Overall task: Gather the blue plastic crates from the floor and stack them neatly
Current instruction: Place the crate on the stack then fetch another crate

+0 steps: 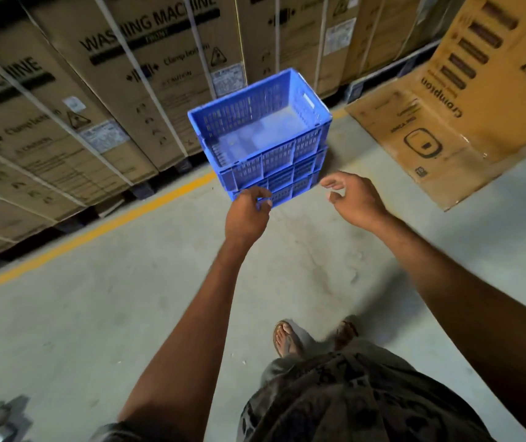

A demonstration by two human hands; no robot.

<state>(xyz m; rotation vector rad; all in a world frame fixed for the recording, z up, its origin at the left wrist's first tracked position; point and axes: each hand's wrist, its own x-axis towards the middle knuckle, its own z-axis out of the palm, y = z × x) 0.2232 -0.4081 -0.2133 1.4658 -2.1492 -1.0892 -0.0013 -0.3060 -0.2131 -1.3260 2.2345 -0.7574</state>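
Note:
A stack of three blue plastic crates [266,148] stands on the concrete floor ahead of me, the top one empty and open upward. My left hand [247,215] reaches out with loosely curled fingers in front of the stack's near lower corner. Whether it touches the crate is unclear. My right hand [352,199] hovers just right of the stack's near side, its fingers relaxed and spread, holding nothing.
Tall washing machine cartons [73,100] on pallets line the left and back. A yellow floor line [102,228] runs along them. A flattened Crompton carton [446,113] leans at the right. My sandalled feet [287,339] stand on bare floor behind the stack.

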